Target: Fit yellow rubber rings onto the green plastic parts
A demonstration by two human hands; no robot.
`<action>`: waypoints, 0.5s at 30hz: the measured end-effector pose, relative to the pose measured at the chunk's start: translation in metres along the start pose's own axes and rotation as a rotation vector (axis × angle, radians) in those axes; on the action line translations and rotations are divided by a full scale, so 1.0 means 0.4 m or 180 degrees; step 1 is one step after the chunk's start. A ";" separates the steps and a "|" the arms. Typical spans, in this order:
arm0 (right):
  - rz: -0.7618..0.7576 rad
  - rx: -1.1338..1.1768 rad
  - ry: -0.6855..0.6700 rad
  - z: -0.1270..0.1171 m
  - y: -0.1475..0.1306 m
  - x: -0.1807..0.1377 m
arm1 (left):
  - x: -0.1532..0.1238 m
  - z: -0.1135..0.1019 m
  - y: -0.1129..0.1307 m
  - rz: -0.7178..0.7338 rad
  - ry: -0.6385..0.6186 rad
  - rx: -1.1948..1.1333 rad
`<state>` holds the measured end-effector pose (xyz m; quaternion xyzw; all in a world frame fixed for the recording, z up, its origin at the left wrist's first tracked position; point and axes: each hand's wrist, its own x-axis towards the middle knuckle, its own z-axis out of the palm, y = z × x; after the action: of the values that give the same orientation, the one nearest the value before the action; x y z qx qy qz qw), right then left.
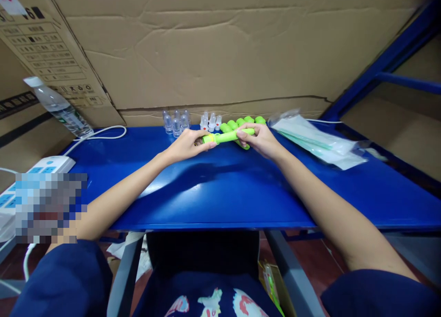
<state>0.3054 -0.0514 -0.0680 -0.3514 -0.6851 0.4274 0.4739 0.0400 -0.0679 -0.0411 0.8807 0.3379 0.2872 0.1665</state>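
**Both Hands Grip a Green Stick Over the Blue Surface**

We hold the green stick [227,136] nearly level above the surface [220,197], and take it as our clock's center. Our left hand [188,144] pinches its nine o'clock end, by a yellow band [211,138]; our right hand [260,140] grasps its three o'clock end. Whether the right hand also touches the green piece [244,145] beneath it, we cannot tell.

Between nine and ten o'clock we see clear plastic cups [177,126]; at eleven, small clear pieces with white bases [211,124]; at one, rounded green items [240,122]. A plastic packet [317,140] lies at three. Well apart, between nine and ten, a bottle [64,109] leans against cardboard [206,55], and a power strip [64,162] sits between eight and nine.
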 end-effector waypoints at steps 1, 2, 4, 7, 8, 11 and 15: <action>0.0027 0.0000 -0.0061 -0.003 0.002 0.001 | -0.006 0.002 -0.001 0.0008 -0.0059 -0.0046; 0.0045 -0.0033 -0.0102 -0.003 0.003 0.001 | -0.011 0.005 -0.003 -0.0005 -0.0061 -0.0040; 0.0067 -0.0196 -0.0129 0.005 0.000 0.000 | -0.017 0.014 -0.014 -0.0072 0.0084 0.0081; 0.0052 -0.0485 -0.0026 0.029 -0.016 -0.006 | -0.013 0.028 -0.045 -0.0131 0.0437 0.0307; 0.0030 -0.0536 0.0030 0.040 -0.023 -0.010 | -0.009 0.031 -0.057 -0.0124 0.0521 0.0383; -0.0120 -0.0646 0.0233 0.077 -0.043 -0.026 | 0.005 0.036 -0.084 -0.0151 0.0567 0.0747; -0.0391 -0.0952 0.0548 0.118 -0.064 -0.050 | 0.022 0.040 -0.081 -0.0175 0.0362 0.1304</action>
<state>0.2649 -0.0909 -0.0603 -0.4107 -0.7181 0.2594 0.4984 0.0391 -0.0401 -0.0661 0.8689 0.4220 0.2572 -0.0276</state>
